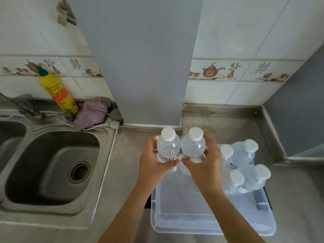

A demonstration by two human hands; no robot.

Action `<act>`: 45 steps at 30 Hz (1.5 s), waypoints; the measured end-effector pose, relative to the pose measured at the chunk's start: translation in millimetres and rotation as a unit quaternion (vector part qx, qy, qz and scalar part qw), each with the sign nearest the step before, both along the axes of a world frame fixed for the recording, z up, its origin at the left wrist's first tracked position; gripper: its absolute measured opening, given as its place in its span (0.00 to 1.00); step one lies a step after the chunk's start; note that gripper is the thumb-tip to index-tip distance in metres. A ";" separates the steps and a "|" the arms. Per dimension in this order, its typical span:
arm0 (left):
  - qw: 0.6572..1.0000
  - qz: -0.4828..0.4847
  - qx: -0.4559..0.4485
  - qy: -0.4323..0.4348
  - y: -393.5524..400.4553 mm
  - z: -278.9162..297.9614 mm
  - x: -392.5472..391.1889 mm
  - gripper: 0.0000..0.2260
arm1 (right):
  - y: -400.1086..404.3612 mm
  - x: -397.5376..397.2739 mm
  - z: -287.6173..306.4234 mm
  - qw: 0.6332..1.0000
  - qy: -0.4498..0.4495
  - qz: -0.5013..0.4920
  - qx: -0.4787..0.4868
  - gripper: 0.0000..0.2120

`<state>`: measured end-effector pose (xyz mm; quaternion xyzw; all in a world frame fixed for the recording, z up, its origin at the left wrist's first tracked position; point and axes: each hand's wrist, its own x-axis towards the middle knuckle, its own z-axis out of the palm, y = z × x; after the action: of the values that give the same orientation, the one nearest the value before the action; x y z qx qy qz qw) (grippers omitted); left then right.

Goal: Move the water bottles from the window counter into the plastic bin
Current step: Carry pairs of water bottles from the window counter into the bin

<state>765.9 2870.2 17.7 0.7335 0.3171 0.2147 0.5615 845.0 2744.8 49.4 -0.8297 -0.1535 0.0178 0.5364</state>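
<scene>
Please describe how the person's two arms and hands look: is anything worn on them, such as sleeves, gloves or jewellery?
Both forearms are bare, with no sleeve in view. The left hand and right hand wear no gloves, and no ring, watch or bracelet is visible.

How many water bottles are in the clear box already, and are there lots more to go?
Four white-capped clear water bottles already stand in the clear plastic bin. Two more are in hand above it: the left hand grips one bottle, the right hand the other. The window counter isn't in view, so what's left is unknown.
</scene>
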 end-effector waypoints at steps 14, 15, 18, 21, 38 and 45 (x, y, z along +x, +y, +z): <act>0.981 -0.018 0.178 0.077 -2.8 -9.5 -6.4 0.34 | 0.5 -8.9 -2.0 0.999 0.028 0.016 -0.019 0.30; 0.982 -0.023 0.175 0.073 -3.4 -6.3 -6.4 0.35 | -0.6 -9.8 0.3 0.999 0.022 0.019 -0.021 0.31; 0.978 -0.038 0.199 0.048 -5.9 6.1 -5.4 0.36 | -5.6 -10.5 9.3 0.997 -0.051 0.017 -0.047 0.31; 0.960 -0.054 0.274 0.036 -13.2 21.6 -3.6 0.34 | -12.0 -12.7 20.5 0.988 -0.135 0.018 -0.075 0.27; 0.852 -0.146 0.498 -0.071 -102.2 85.0 -23.5 0.17 | -141.3 -67.1 55.3 0.941 -0.242 -0.049 -0.232 0.21; 0.800 -0.270 0.522 -0.124 -208.1 86.8 -36.1 0.16 | -257.8 -129.8 52.1 0.931 -0.175 -0.159 -0.277 0.24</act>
<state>729.7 2662.1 104.5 0.9387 -0.1254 0.2763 0.1638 715.2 2486.9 101.6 -0.9489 -0.0994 -0.1713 0.2455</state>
